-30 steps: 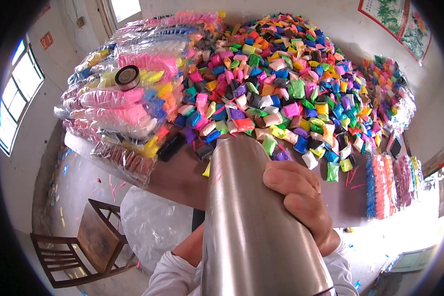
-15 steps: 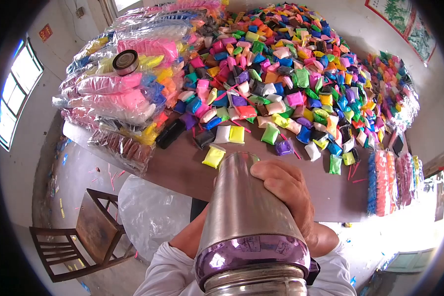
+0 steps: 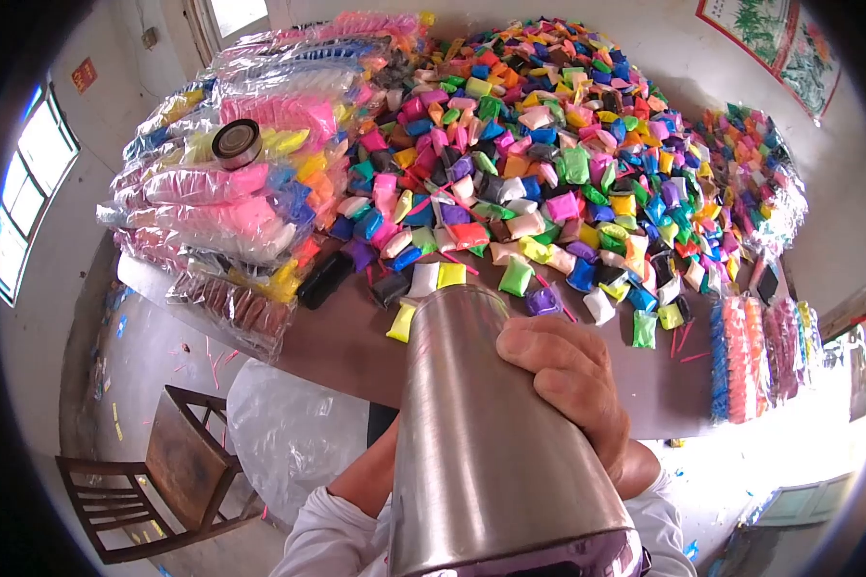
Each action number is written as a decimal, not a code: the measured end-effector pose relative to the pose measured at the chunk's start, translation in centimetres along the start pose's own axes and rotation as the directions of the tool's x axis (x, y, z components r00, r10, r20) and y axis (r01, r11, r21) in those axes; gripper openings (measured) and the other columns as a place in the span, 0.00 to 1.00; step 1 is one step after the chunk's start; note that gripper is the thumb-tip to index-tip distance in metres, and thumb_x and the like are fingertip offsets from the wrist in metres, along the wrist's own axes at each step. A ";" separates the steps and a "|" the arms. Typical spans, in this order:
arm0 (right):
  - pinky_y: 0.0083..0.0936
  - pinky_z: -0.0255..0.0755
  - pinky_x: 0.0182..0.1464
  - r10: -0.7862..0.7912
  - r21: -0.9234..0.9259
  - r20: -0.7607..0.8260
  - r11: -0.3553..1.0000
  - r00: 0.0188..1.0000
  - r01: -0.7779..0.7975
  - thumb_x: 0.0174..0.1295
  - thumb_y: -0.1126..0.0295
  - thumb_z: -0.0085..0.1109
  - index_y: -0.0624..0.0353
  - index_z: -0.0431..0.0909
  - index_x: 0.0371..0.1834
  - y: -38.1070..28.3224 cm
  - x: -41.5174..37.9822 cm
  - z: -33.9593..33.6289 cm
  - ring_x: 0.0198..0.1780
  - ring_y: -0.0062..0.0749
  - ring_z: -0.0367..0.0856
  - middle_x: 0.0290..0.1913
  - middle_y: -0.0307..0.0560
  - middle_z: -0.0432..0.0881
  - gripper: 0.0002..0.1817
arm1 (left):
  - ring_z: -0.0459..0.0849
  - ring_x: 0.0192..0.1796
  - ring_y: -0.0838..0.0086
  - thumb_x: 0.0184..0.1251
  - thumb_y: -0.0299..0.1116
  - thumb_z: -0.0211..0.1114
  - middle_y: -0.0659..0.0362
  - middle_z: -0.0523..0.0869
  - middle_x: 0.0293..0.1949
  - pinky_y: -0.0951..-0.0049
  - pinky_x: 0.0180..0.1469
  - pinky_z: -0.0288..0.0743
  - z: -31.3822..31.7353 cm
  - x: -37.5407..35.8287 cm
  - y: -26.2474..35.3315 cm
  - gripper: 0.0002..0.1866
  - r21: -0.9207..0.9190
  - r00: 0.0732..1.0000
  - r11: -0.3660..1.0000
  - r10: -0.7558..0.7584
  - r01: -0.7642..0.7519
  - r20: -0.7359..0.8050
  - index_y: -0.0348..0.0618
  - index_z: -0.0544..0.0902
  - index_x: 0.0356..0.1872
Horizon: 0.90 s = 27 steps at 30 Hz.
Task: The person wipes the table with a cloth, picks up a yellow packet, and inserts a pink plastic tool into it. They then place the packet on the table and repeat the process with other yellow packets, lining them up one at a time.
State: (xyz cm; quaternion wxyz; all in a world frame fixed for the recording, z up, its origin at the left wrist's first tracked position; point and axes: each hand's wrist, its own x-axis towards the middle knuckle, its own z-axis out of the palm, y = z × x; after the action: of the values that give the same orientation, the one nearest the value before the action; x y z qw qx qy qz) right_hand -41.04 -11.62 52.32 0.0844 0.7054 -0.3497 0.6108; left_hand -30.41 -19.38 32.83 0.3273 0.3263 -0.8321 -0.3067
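A brushed-metal thermos flask rises close to the camera, its base end toward the table and its purple collar at the lower edge of the view. My right hand is closed around its right side, with bent fingers pressed on the metal. My left forearm comes up from the left behind the flask, which hides that hand and its fingers. The flask's round lid rests on the plastic-wrapped packs at the left of the table.
A big heap of small colourful packets covers the back of the brown table. Clear bags of packs are stacked at left; more strips stand at right. A wooden chair and a clear plastic bag are at lower left.
The flask has tipped further up toward the camera, so its neck has dropped out of view and more of its body fills the frame. My right hand stays on it.
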 end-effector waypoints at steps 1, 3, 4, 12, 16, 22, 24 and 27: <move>0.41 0.76 0.50 -0.011 -0.009 0.025 1.000 1.000 0.011 0.48 0.72 0.70 0.68 0.71 0.49 0.0 0.2 -0.2 0.50 0.56 0.81 0.51 0.63 0.81 0.25 | 0.78 0.27 0.57 0.63 0.37 0.65 0.52 0.76 0.22 0.59 0.30 0.70 0.0 -0.1 0.0 0.14 -0.002 1.000 1.000 -0.001 0.001 0.005 0.41 0.75 0.22; 0.42 0.76 0.50 -0.030 -0.024 0.077 0.999 0.997 0.032 0.49 0.73 0.69 0.68 0.71 0.49 -0.1 0.6 -0.8 0.50 0.56 0.81 0.51 0.64 0.81 0.24 | 0.78 0.26 0.57 0.63 0.37 0.65 0.52 0.76 0.21 0.59 0.30 0.70 0.0 -0.3 0.0 0.14 -0.004 1.000 1.000 -0.005 0.005 0.010 0.41 0.75 0.22; 0.42 0.76 0.50 -0.031 -0.018 0.076 0.999 0.997 0.032 0.49 0.73 0.68 0.68 0.71 0.49 -0.1 0.7 -0.8 0.50 0.56 0.81 0.51 0.64 0.81 0.24 | 0.78 0.26 0.57 0.63 0.37 0.65 0.52 0.76 0.21 0.59 0.30 0.70 0.0 -0.3 0.1 0.15 -0.003 1.000 1.000 -0.004 0.004 0.012 0.41 0.74 0.21; 0.42 0.78 0.50 -0.075 -0.007 0.019 0.997 0.997 0.076 0.53 0.75 0.62 0.69 0.71 0.51 -0.1 1.0 -0.1 0.51 0.57 0.81 0.51 0.66 0.80 0.21 | 0.78 0.26 0.57 0.63 0.37 0.65 0.52 0.76 0.21 0.59 0.29 0.70 -0.5 -0.9 -0.1 0.15 -0.005 0.999 1.000 -0.010 0.010 0.032 0.41 0.74 0.21; 0.43 0.78 0.50 -0.098 0.009 -0.002 0.995 0.995 0.098 0.53 0.75 0.62 0.69 0.71 0.50 -0.1 1.5 0.0 0.50 0.57 0.82 0.51 0.67 0.80 0.21 | 0.78 0.25 0.57 0.63 0.37 0.65 0.52 0.76 0.20 0.59 0.29 0.70 -0.8 -1.2 -0.2 0.16 -0.003 0.999 1.000 -0.013 0.013 0.039 0.41 0.74 0.20; 0.45 0.78 0.51 -0.136 0.022 -0.012 0.990 0.991 0.136 0.52 0.75 0.62 0.69 0.71 0.50 0.2 2.0 0.0 0.51 0.58 0.81 0.51 0.67 0.80 0.21 | 0.77 0.25 0.57 0.64 0.37 0.64 0.52 0.76 0.20 0.60 0.28 0.70 -0.8 -1.1 -0.3 0.16 -0.004 0.999 1.000 -0.015 0.015 0.041 0.41 0.74 0.20; 0.45 0.77 0.51 -0.141 0.013 -0.018 0.990 0.990 0.142 0.51 0.76 0.63 0.68 0.71 0.50 0.1 2.2 0.0 0.51 0.58 0.81 0.51 0.68 0.80 0.22 | 0.77 0.24 0.57 0.64 0.37 0.64 0.52 0.76 0.20 0.60 0.28 0.70 -0.9 -1.1 -0.3 0.16 -0.008 0.999 1.000 -0.015 0.015 0.041 0.41 0.73 0.19; 0.46 0.77 0.51 -0.147 -0.007 -0.022 0.989 0.989 0.147 0.50 0.76 0.64 0.68 0.72 0.49 -0.2 2.7 -0.2 0.52 0.59 0.81 0.52 0.68 0.80 0.22 | 0.77 0.24 0.57 0.64 0.37 0.64 0.52 0.76 0.20 0.60 0.28 0.70 -0.9 -1.1 -0.3 0.17 -0.007 0.999 1.000 -0.014 0.014 0.046 0.41 0.73 0.19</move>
State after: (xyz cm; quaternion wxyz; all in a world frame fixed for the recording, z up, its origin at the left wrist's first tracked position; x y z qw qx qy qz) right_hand -41.05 -12.44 54.87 0.1349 0.7220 -0.2976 0.6099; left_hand -29.03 -19.02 32.83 0.3071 0.3239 -0.8359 -0.3194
